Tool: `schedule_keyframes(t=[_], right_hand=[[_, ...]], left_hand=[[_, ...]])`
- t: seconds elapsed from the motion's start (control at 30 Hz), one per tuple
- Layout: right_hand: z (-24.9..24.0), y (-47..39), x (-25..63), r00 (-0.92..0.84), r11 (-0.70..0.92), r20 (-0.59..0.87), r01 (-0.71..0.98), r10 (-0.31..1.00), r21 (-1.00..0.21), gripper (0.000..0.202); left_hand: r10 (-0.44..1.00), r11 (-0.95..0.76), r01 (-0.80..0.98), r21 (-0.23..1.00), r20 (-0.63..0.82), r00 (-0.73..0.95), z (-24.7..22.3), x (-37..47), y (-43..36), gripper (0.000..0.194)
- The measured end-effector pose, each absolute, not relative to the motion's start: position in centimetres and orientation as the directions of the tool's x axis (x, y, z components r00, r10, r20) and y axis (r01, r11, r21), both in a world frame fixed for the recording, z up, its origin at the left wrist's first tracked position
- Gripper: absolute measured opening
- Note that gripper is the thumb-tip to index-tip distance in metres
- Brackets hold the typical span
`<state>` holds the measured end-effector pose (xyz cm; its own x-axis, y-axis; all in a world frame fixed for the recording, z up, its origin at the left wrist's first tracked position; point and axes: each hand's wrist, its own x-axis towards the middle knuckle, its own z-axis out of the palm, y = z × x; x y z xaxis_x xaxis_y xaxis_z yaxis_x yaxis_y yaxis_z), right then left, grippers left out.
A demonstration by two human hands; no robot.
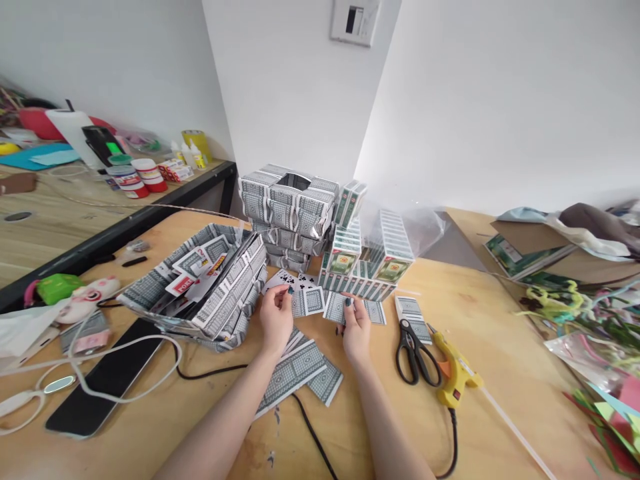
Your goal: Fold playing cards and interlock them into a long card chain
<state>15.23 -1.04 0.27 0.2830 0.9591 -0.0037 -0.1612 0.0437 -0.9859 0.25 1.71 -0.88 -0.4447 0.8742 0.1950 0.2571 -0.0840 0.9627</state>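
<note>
Between thumb and fingers of my left hand [276,323] is a patterned playing card piece [314,300], back side up. My right hand [357,328] is closed on another playing card piece [333,307] with the same grey-green backs. The two pieces are side by side, a narrow gap between them. Behind my left hand, face-up cards [299,281] show black clubs. Longer card strips [295,373] lie on the table under my left forearm. To the right of my right hand, a pair of black-handled scissors [415,357] rests against another card strip [411,308].
A yellow glue gun [454,373] lies right of the scissors, its cord running forward. At left stands a card-covered basket [235,293] full of loose cards. Behind are a card-covered box [290,213] and stacked card packs [357,280]. A phone [107,383] and white cable sit front left.
</note>
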Motion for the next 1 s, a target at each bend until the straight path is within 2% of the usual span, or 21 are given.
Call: schedule_keyframes(t=[0.13, 0.33, 0.77, 1.0], right_hand=[[0.27, -0.93, 15.34, 0.32, 0.049, -0.007, -0.167, 0.947, -0.985, 0.031], [0.24, -0.96, 15.12, 0.266, 0.019, -0.024, -0.16, 0.964, -0.987, 0.033], [0.09, -0.92, 15.11, 0.271, 0.005, -0.034, -0.143, 0.962, -0.99, 0.035], [-0.03, -0.94, 14.81, 0.231, -0.014, -0.044, -0.132, 0.972, -0.991, 0.035]], left_hand=[[0.876, -0.061, 0.257, 0.965, 0.174, -0.449, -0.96, 0.03, 1.87, 0.019], [0.885, -0.077, 0.271, 0.959, 0.191, -0.425, -0.91, 0.19, 1.76, 0.017], [0.866, -0.063, 0.306, 0.95, 0.204, -0.457, -1.21, -0.18, 2.13, 0.018], [0.921, -0.075, 0.255, 0.964, 0.165, -0.352, -0.53, 0.38, 1.73, 0.016]])
